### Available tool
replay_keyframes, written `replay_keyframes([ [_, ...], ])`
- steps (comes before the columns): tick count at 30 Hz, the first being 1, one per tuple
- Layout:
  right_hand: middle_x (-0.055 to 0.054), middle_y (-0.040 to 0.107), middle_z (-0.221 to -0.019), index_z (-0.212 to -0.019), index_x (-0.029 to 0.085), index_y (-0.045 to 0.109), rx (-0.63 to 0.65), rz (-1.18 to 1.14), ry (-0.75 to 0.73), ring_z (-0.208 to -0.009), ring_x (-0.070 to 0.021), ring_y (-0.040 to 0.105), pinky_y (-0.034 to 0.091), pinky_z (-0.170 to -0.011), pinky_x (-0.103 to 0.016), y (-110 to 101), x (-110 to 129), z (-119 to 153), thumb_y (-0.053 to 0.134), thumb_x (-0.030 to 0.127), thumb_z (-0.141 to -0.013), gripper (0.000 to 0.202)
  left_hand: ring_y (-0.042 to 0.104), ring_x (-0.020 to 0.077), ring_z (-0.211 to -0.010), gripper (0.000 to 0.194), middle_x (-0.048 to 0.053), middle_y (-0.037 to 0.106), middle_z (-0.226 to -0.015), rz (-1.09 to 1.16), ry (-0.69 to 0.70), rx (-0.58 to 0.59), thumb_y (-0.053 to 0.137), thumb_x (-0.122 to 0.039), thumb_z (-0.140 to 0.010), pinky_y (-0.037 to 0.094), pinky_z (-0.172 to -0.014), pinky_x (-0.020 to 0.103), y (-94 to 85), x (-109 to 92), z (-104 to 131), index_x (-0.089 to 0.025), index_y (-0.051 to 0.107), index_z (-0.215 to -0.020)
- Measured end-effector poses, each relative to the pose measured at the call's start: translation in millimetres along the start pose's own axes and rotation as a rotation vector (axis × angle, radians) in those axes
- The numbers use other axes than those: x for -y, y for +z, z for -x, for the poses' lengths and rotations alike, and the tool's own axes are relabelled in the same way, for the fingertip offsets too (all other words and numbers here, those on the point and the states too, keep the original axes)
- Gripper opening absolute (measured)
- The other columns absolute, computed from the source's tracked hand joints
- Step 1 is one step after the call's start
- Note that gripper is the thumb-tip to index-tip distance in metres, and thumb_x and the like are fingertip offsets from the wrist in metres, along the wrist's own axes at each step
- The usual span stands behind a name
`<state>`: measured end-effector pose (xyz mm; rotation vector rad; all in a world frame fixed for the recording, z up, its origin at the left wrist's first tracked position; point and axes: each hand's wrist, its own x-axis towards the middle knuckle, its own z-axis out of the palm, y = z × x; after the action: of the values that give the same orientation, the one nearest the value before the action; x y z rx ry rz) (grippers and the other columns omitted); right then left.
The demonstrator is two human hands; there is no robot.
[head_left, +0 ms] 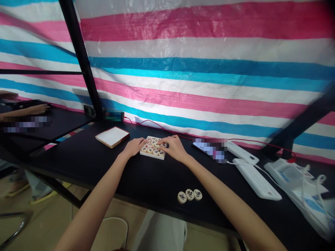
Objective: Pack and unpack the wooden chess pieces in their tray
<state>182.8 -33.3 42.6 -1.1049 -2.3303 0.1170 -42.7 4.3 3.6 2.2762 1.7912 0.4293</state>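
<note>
Resting against the left side of a small white box, the person's left hand (134, 146) has its fingers at the edge; I can't tell whether it grips or merely steadies. At the opposite side, the right hand (175, 146) curls inward, thumb and fingertips over the round pieces (150, 150) in the box (152, 156); whether one is pinched there, I can't make out. That's all from the head view. Those pieces, marked in red and black, sit packed in rows between the hands. Nearer the front edge of the black table (104, 167), three loose discs (190, 195) lie side by side, black marks up. Left of the box, and apart from it, is a shallow lid (112, 136) with a white inside. Off to the right I see a phone (209, 150) and, beyond it, white bars (258, 179). Behind everything hangs a striped sheet (196, 80); at far left, a co-worker's hand (39, 109) shows.
</note>
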Motion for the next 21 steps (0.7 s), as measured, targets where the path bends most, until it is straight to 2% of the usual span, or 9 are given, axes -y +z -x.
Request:
replay_keyframes([
  [4, -0.001, 0.069, -0.086, -0.085, 0.025, 0.067, 0.034, 0.038, 0.016, -0.082, -0.0155, 0.057, 0.024, -0.079, -0.033, 22, -7, -29, 0.060, 0.041, -0.079, 0.019, 0.059, 0.0230, -0.097, 0.050, 0.007, 0.065, -0.105, 0.001, 0.021, -0.011, 0.019, -0.052, -0.089, 0.043, -0.075, 0.029, -0.4, -1, 1, -0.024, 0.058, -0.106],
  [8, -0.001, 0.069, -0.086, -0.084, 0.025, 0.068, 0.046, 0.058, -0.012, -0.085, -0.0164, 0.055, 0.022, -0.082, -0.034, 34, -12, -33, 0.060, 0.044, -0.078, 0.021, 0.059, 0.0234, -0.096, 0.050, 0.007, 0.065, -0.104, 0.002, 0.026, -0.011, 0.019, -0.051, -0.089, 0.043, -0.074, 0.029, -1.3, -3, 1, -0.024, 0.058, -0.104],
  [13, -0.002, 0.068, -0.086, -0.084, 0.027, 0.068, 0.071, 0.044, -0.006, -0.089, -0.0177, 0.053, 0.021, -0.084, -0.036, 31, -14, -28, 0.059, 0.047, -0.078, 0.023, 0.058, 0.0233, -0.098, 0.050, 0.007, 0.064, -0.106, -0.001, 0.017, 0.002, 0.019, -0.051, -0.090, 0.042, -0.076, 0.029, -2.7, -3, 1, -0.024, 0.057, -0.108],
  [21, -0.001, 0.068, -0.095, -0.091, 0.030, 0.068, 0.102, -0.010, -0.007, -0.091, -0.0175, 0.054, 0.021, -0.085, -0.036, 28, -10, -22, 0.057, 0.042, -0.081, 0.019, 0.059, 0.0245, -0.096, 0.051, 0.007, 0.065, -0.103, 0.001, 0.039, -0.016, 0.018, -0.052, -0.089, 0.043, -0.074, 0.030, 1.2, 1, 0, -0.024, 0.057, -0.105],
])
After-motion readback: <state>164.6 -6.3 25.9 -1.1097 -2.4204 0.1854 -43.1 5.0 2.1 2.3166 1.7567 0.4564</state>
